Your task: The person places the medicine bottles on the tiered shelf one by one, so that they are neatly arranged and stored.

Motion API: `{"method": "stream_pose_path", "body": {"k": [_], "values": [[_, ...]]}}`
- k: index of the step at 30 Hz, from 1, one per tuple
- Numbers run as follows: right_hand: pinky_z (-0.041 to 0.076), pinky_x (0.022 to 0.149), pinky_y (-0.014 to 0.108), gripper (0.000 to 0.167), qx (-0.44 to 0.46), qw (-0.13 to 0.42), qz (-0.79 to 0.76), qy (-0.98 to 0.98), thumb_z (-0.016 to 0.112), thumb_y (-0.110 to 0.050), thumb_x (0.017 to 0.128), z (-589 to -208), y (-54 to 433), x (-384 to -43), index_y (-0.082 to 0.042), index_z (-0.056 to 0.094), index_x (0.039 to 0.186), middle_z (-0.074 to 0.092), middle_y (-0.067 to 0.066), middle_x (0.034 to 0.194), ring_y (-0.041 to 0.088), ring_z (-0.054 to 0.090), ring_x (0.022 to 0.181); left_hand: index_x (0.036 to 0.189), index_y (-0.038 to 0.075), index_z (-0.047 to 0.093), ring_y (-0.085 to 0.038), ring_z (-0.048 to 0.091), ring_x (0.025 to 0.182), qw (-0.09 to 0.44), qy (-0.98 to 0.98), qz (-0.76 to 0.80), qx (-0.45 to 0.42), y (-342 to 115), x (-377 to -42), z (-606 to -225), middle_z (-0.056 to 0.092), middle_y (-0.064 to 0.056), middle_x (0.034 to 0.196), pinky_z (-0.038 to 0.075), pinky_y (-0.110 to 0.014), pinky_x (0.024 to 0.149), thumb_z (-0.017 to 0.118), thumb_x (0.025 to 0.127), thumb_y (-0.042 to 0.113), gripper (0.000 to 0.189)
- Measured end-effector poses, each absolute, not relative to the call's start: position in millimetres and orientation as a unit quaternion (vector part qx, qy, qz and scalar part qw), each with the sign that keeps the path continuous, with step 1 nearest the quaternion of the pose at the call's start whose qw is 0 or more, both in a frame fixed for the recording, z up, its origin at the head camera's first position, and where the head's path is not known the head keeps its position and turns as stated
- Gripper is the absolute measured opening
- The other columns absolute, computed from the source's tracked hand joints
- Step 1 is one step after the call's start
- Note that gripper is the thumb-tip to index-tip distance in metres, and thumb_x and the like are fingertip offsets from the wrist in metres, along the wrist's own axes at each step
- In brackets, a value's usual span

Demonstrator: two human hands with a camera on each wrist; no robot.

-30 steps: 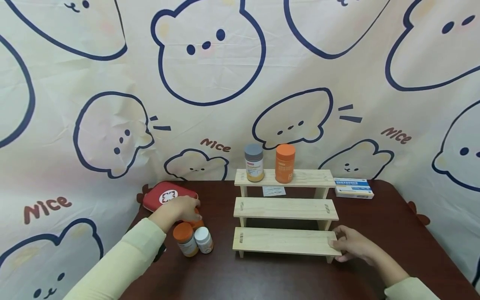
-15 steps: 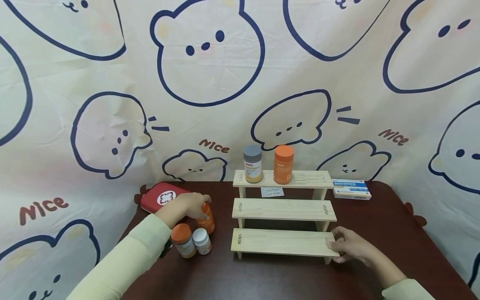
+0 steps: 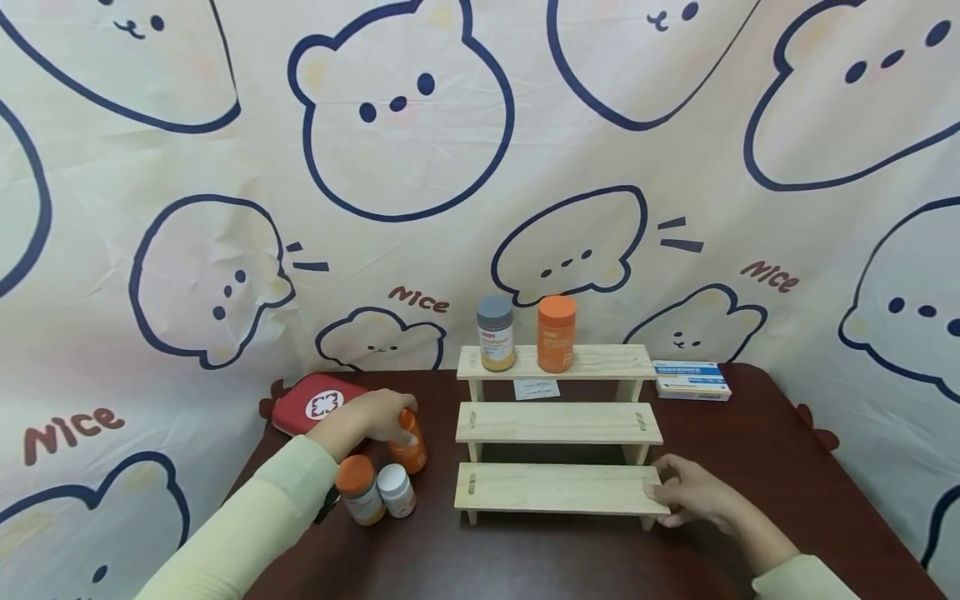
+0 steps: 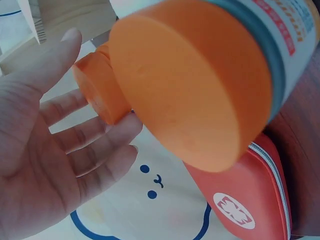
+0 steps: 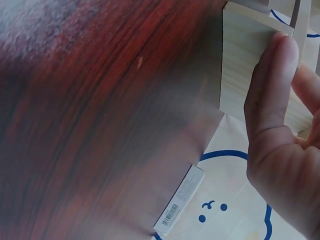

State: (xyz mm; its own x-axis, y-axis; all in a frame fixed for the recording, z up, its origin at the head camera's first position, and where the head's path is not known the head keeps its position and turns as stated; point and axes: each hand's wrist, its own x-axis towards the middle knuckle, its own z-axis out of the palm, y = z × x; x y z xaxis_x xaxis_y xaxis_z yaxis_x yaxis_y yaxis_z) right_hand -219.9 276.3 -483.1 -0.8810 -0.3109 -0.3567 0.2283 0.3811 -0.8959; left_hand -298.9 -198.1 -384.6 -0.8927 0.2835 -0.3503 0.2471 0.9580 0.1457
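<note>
My left hand grips the top of a small orange bottle standing on the dark table; in the left wrist view its cap lies against my fingers. Just in front stand an orange-capped bottle and a white-capped bottle. My right hand holds the right end of the lowest step of a three-step wooden stand; my thumb presses on the board's end. A grey-capped bottle and an orange bottle stand on the top step.
A red first-aid pouch lies behind my left hand. A blue-and-white box sits at the back right. A small paper sachet lies under the top step. A bear-print cloth hangs behind the table.
The small orange bottle, mostly hidden under my left hand a second ago, now shows to the right of the hand, nearer the stand. My right hand stays on the lowest step.
</note>
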Motion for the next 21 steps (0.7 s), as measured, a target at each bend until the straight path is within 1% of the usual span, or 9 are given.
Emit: {"method": "stream_pose_path", "body": {"k": [1,3,10,14,21], "values": [[0.055,0.057,0.03,0.053,-0.025,0.244,-0.557,0.793,0.064,-0.017,0.089,-484,276,-220,0.011,0.035,0.123,0.059,0.013,0.081,0.018,0.063,0.066,0.122,0.014,0.058,-0.025,0.053,0.097,0.186,0.972,0.047,0.135,-198,-299,-385,0.06,-0.009,0.114,0.047,-0.047,0.09,0.077,0.075,0.04,0.057],[0.055,0.057,0.03,0.053,-0.026,0.244,-0.559,0.792,0.064,-0.016,0.088,-485,277,-221,0.01,0.036,0.124,0.06,0.014,0.08,0.019,0.063,0.067,0.121,0.013,0.059,-0.025,0.053,0.096,0.182,0.973,0.05,0.137,-197,-300,-386,0.06,-0.009,0.113,0.047,-0.046,0.089,0.077,0.075,0.04,0.056],[0.056,0.058,0.032,0.055,-0.016,0.238,-0.561,0.793,0.066,-0.015,0.087,-486,274,-224,0.007,0.037,0.127,0.061,0.015,0.081,0.02,0.064,0.068,0.113,0.017,0.063,-0.022,0.052,0.089,0.155,0.971,0.061,0.169,-196,-301,-382,0.061,-0.004,0.103,0.05,-0.037,0.076,0.08,0.073,0.027,0.045],[0.056,0.059,0.033,0.056,-0.01,0.234,-0.561,0.794,0.067,-0.015,0.086,-486,274,-223,0.007,0.037,0.128,0.06,0.015,0.081,0.02,0.064,0.067,0.115,0.017,0.062,-0.02,0.054,0.085,0.141,0.97,0.074,0.184,-191,-297,-364,0.061,-0.003,0.101,0.051,-0.034,0.072,0.08,0.073,0.025,0.046],[0.056,0.058,0.033,0.051,-0.007,0.226,-0.557,0.799,0.065,-0.013,0.087,-483,275,-221,0.006,0.039,0.127,0.059,0.015,0.08,0.02,0.063,0.066,0.116,0.017,0.061,-0.018,0.056,0.086,0.119,0.966,0.048,0.226,-173,-287,-317,0.061,-0.001,0.103,0.051,-0.035,0.075,0.078,0.076,0.026,0.045]]}}
